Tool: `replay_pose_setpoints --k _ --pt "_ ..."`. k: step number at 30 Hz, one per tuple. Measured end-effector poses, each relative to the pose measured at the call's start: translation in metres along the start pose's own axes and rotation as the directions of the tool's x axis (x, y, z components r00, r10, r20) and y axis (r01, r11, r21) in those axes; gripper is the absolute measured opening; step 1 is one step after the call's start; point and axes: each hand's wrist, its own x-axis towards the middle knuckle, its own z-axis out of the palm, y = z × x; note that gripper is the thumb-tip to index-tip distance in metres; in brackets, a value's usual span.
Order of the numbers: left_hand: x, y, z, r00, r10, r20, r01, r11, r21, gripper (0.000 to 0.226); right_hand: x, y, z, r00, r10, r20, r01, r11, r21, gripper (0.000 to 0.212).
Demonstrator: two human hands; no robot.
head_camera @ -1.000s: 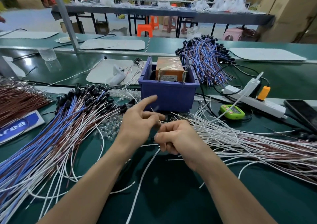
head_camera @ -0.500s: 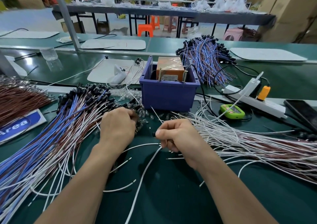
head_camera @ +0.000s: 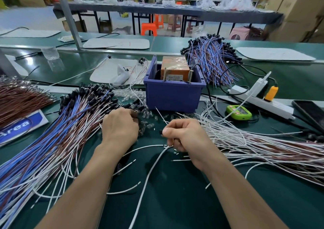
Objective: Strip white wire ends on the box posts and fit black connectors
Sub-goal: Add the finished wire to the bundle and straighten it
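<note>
Clock centre: the gap between the two hands; 6 o'clock is toward the wearer.

Held wire: one white wire (head_camera: 148,175) climbs from the near edge at 6 o'clock, over the green mat (head_camera: 175,202), into the right fist.

Right hand (head_camera: 185,137): at 3 o'clock, fingers curled tight around that wire. Thumb and forefinger pinch a small black connector (head_camera: 161,132) at the fist's left edge.

Left hand (head_camera: 121,127): at 9 o'clock, knuckles up, fingers bent down into the parts pile. They are hidden, so I cannot tell whether they hold anything.

Change: a second ago the left hand was raised beside the right with its forefinger out. Since then it has dropped away to the pile and stays there. The right hand has barely moved.

Meaning: the hands have parted, so one fitting looks finished or paused. The left hand is likely fetching the next small part.

Parts pile (head_camera: 146,119): at 11 o'clock, small clear and black pieces, touching the left fingers.

Unworked stock: a fan of loose white wires (head_camera: 254,141) spreads from 3 o'clock.

Done stock: blue and brown leads with black ends (head_camera: 57,129) lie at 9 o'clock.

Box (head_camera: 173,97): at 12 o'clock, blue, well apart from both hands. Its two upright posts (head_camera: 190,74) stand before an orange block (head_camera: 175,65). Nothing touches them, so no stripping is under way.

Beyond: another blue-and-brown bundle (head_camera: 212,60) at 1 o'clock.
</note>
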Motion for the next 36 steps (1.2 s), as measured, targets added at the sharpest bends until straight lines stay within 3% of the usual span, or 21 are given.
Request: replay_pose_setpoints --k 4,8,10,14,18,21,24,30,36 --pt "-0.004 -0.002 -0.001 0.989 0.048 -0.143 -0.051 0.998 -0.022 0.014 0.001 0.000 0.000 1.000 -0.012 -0.019 0.013 0.999 0.031 0.026" --pt "-0.016 0.005 -0.009 0.887 0.121 -0.445 -0.152 0.988 -0.035 0.008 0.002 -0.001 -0.002 0.996 -0.040 -0.080 0.047 0.996 0.081 0.027" --pt "-0.022 0.010 -0.013 0.869 0.079 -0.488 -0.164 0.977 -0.135 0.007 0.003 -0.001 -0.004 0.992 -0.052 -0.113 0.066 0.991 0.120 0.029" --pt "-0.033 0.023 -0.011 0.967 -0.021 -0.254 -0.127 0.824 -0.553 0.008 0.004 -0.002 -0.007 0.984 -0.070 -0.163 0.103 0.973 0.207 0.034" --pt "-0.040 0.033 -0.006 0.998 0.051 -0.020 -0.045 0.557 -0.829 0.020 0.005 -0.004 -0.008 0.975 -0.070 -0.209 0.119 0.966 0.231 0.036" --pt "-0.039 0.034 -0.010 0.985 0.143 0.098 0.040 0.364 -0.931 0.028 0.005 -0.004 -0.012 0.981 -0.055 -0.187 0.100 0.966 0.238 0.023" --pt "-0.040 0.034 -0.014 0.973 0.197 0.122 0.055 0.313 -0.948 0.029 0.004 -0.005 -0.015 0.994 -0.047 -0.099 0.072 0.964 0.257 0.016" --pt "-0.042 0.034 -0.020 0.967 0.238 0.095 0.046 0.204 -0.978 0.014 0.005 -0.004 -0.024 0.996 -0.078 0.052 0.047 0.896 0.441 0.027" --pt "-0.043 0.034 -0.022 0.967 0.248 0.057 0.001 0.220 -0.976 0.013 0.007 0.000 -0.033 0.972 -0.146 0.181 0.045 0.882 0.469 0.024"
